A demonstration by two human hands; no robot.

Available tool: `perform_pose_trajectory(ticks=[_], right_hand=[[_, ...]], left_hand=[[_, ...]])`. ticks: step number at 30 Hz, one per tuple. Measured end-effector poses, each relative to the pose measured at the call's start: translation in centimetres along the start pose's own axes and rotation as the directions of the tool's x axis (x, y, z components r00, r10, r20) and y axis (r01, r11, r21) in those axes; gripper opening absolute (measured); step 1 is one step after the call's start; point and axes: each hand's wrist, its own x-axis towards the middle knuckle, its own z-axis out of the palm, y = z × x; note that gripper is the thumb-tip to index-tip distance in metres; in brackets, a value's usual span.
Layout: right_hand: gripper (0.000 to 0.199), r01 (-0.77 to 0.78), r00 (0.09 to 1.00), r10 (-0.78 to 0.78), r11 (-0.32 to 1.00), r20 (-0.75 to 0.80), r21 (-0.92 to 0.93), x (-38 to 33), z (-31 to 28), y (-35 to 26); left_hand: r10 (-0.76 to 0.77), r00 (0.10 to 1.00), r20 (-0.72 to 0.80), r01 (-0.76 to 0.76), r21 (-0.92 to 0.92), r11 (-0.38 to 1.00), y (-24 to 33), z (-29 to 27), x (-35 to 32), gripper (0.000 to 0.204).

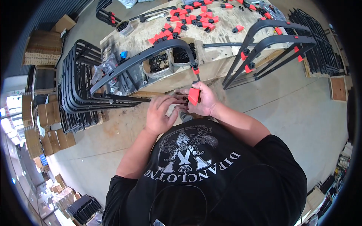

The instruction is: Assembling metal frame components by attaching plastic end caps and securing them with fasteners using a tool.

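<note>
My right hand (pixel 205 101) is closed around a red and black plastic clamp piece (pixel 194 96) in front of my chest. Beside it, my left hand (pixel 162 115) has its fingers stretched toward the piece, thumb apart. Whether its fingertips touch the clamp's black part is hard to tell. A bent black tubular frame (pixel 143 56) leans across the near edge of the workbench just beyond my hands. One end carries another red and black clamp (pixel 195 70), directly above the held piece.
On the workbench (pixel 222 37) lie many red and black clamps (pixel 188 19). Two bins of small black parts (pixel 158 62) sit at its near edge. Two more bent frames (pixel 264 41) lean at the right. Stacked black frames (pixel 71 75) and cardboard boxes (pixel 49 113) stand at the left.
</note>
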Motion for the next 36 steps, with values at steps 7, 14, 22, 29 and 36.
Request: perform_pose_trajectory(ticks=[7, 14, 22, 29, 36], right_hand=[[0.065, -0.113, 0.993, 0.112, 0.993, -0.026, -0.041, 2.9, 2.4, 2.7], [0.044, -0.114, 0.99, 0.109, 0.992, -0.094, -0.047, 9.6, 2.7, 8.0], [0.037, -0.064, 0.8, -0.09, 0.97, -0.593, -0.233, 20.8, 2.8, 17.1], [0.019, -0.239, 0.872, -0.1, 0.767, -0.48, -0.595, 27.0, 3.6, 22.3], [0.03, -0.418, 0.817, -0.185, 0.465, -0.547, -0.78, 33.1, 3.7, 25.1]], left_hand=[[-0.141, 0.982, 0.127, 0.136, 0.044, 0.99, -0.4, -0.6, -1.6, 0.031], [-0.068, 0.987, 0.145, 0.055, 0.094, 0.994, -6.9, -4.2, -5.1, 0.027], [-0.467, 0.88, 0.085, 0.462, -0.375, 0.803, -23.2, -11.5, -15.0, 0.021], [-0.68, 0.551, 0.484, 0.745, -0.653, 0.138, -33.7, -15.9, -21.2, 0.026], [-0.608, 0.591, 0.529, 0.619, -0.781, -0.078, -38.0, -14.8, -21.6, 0.016]])
